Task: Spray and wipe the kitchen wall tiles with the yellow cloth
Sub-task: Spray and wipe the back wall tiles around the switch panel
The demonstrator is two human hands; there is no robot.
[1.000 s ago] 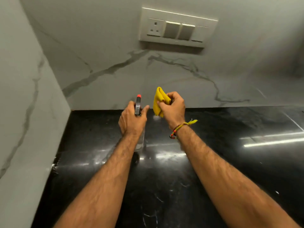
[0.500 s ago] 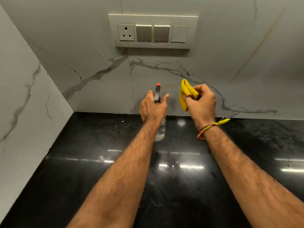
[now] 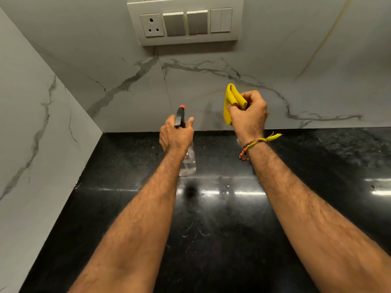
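Warm, fairly dim indoor light fell from overhead. The glossy black worktop threw back long white streaks of glare across its middle and at the far right edge. A soft shadow sat under the switch plate, and faint shadows smudged the wall tiles just beyond the hands. The wide lens bowed the side wall and stretched both forearms toward the lower corners. The picture was slightly soft overall, grainy in the dark worktop.
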